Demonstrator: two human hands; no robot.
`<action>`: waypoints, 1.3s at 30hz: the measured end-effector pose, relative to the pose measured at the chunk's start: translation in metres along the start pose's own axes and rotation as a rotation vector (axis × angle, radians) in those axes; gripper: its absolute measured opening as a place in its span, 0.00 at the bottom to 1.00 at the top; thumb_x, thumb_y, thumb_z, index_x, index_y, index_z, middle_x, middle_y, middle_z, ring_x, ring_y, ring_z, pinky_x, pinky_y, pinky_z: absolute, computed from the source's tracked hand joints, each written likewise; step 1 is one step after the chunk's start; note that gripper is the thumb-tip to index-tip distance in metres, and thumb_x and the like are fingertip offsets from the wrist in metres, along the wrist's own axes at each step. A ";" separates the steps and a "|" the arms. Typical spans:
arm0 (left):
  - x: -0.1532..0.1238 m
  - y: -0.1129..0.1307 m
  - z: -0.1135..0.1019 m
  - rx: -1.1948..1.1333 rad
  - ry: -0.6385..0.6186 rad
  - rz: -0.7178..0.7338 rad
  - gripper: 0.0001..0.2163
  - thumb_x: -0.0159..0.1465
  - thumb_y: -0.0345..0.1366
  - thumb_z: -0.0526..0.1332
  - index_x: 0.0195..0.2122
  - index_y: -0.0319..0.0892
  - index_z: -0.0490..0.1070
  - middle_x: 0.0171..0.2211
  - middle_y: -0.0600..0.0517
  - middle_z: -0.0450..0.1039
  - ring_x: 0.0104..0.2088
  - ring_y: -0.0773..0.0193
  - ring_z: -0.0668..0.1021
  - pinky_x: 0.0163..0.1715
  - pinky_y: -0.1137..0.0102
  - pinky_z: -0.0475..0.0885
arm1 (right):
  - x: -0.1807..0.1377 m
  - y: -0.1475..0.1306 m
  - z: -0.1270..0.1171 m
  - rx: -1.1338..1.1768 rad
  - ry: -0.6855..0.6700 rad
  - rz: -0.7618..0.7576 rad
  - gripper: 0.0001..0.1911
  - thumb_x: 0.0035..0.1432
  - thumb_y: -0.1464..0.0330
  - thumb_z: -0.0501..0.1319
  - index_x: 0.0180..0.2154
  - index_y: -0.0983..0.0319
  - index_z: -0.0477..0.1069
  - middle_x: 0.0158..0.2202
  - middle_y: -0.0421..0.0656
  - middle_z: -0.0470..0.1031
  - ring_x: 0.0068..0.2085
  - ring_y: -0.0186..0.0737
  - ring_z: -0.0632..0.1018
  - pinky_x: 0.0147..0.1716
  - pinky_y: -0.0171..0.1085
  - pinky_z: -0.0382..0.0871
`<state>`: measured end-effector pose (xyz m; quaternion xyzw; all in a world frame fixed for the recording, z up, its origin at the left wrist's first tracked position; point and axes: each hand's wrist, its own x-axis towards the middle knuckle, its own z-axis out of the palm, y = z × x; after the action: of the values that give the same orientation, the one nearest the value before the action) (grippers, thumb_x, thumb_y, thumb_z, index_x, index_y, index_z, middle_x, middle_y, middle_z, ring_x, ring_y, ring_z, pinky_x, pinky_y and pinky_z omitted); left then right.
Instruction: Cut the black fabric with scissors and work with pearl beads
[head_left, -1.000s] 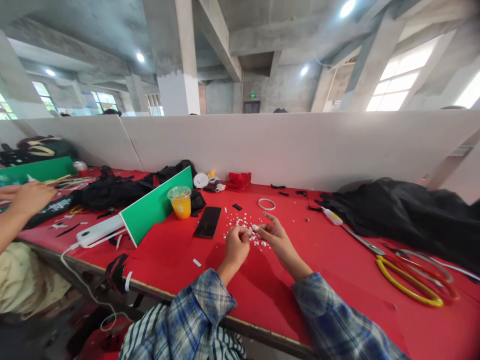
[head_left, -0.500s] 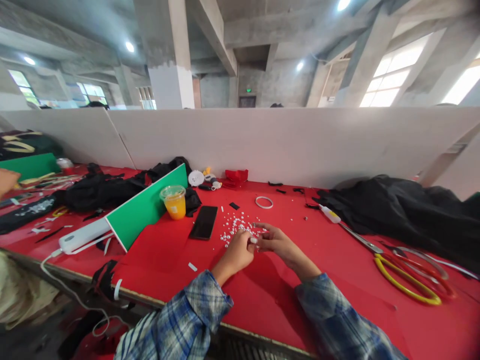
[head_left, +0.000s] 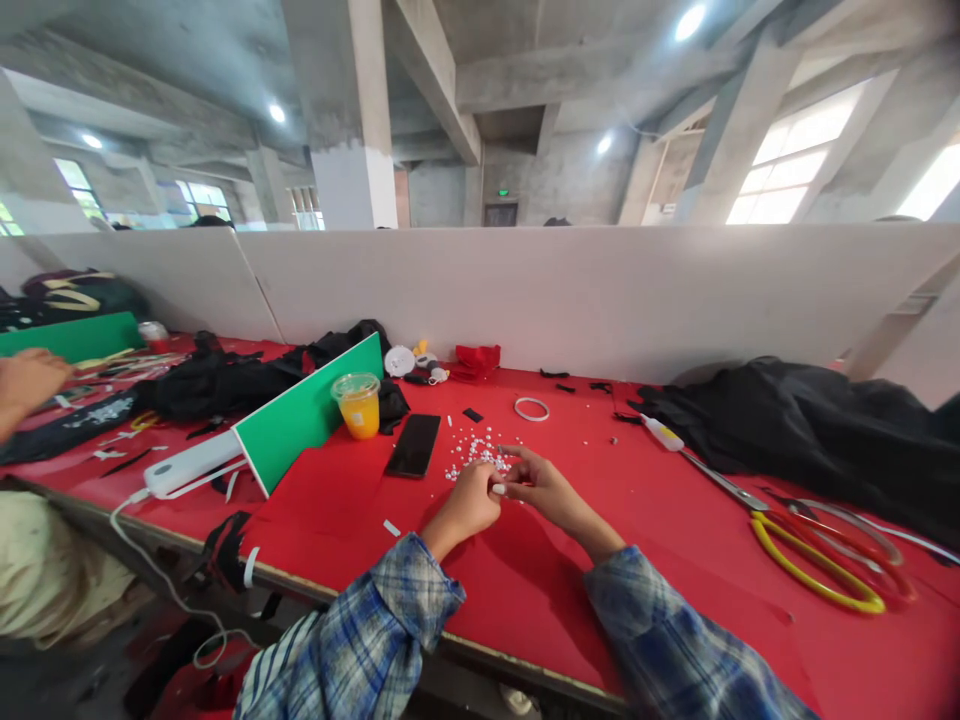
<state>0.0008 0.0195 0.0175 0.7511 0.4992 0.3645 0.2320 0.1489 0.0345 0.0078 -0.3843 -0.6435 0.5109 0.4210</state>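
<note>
Beside smooth, round white beads [head_left: 486, 456], the left hand [head_left: 471, 500] is curled, the right hand [head_left: 551, 492] loosely finger-spread; any pinch cannot be told. Both are held closer together than a second ago.

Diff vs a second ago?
The left hand and right hand had a small gap between their fingertips; now the fingertips come together, a little nearer the wearer. What they pinch is too small to tell, so no pickup or release is confirmed. At far left, a co-worker's hand shifted left. Phone and drink cup stayed put.
</note>
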 end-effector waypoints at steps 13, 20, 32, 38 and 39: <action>0.003 -0.008 -0.001 0.038 -0.054 0.016 0.09 0.55 0.20 0.55 0.23 0.40 0.62 0.25 0.52 0.68 0.29 0.63 0.72 0.30 0.71 0.63 | -0.001 -0.003 0.006 -0.149 0.057 -0.224 0.19 0.52 0.63 0.62 0.47 0.59 0.68 0.23 0.34 0.64 0.25 0.34 0.67 0.28 0.35 0.62; -0.001 -0.014 -0.009 -0.059 -0.075 0.020 0.06 0.54 0.22 0.57 0.25 0.40 0.65 0.25 0.53 0.68 0.29 0.63 0.72 0.31 0.72 0.64 | 0.000 0.003 0.010 -0.233 0.032 -0.283 0.18 0.55 0.64 0.59 0.48 0.57 0.68 0.23 0.35 0.64 0.26 0.35 0.67 0.27 0.34 0.62; -0.002 -0.014 -0.007 0.270 -0.085 -0.031 0.10 0.53 0.18 0.56 0.29 0.41 0.67 0.34 0.46 0.73 0.38 0.57 0.75 0.38 0.68 0.66 | -0.009 -0.001 0.023 -0.896 0.071 -0.339 0.24 0.60 0.70 0.51 0.58 0.63 0.59 0.38 0.52 0.75 0.37 0.45 0.74 0.36 0.41 0.67; 0.002 -0.008 -0.010 0.412 -0.136 0.055 0.11 0.56 0.19 0.53 0.34 0.40 0.68 0.40 0.42 0.72 0.43 0.54 0.75 0.40 0.67 0.67 | -0.008 0.002 0.020 -0.789 0.053 -0.333 0.27 0.63 0.69 0.46 0.63 0.62 0.47 0.34 0.49 0.74 0.33 0.44 0.74 0.33 0.39 0.67; 0.002 -0.009 -0.010 0.411 -0.130 0.054 0.11 0.56 0.19 0.52 0.33 0.40 0.67 0.39 0.42 0.72 0.42 0.54 0.75 0.39 0.67 0.67 | -0.008 0.003 0.020 -0.730 0.040 -0.319 0.27 0.63 0.68 0.46 0.63 0.62 0.46 0.33 0.48 0.73 0.32 0.42 0.74 0.32 0.38 0.66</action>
<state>-0.0113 0.0250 0.0179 0.8176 0.5268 0.2120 0.0956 0.1331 0.0214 0.0008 -0.4139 -0.8261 0.1691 0.3431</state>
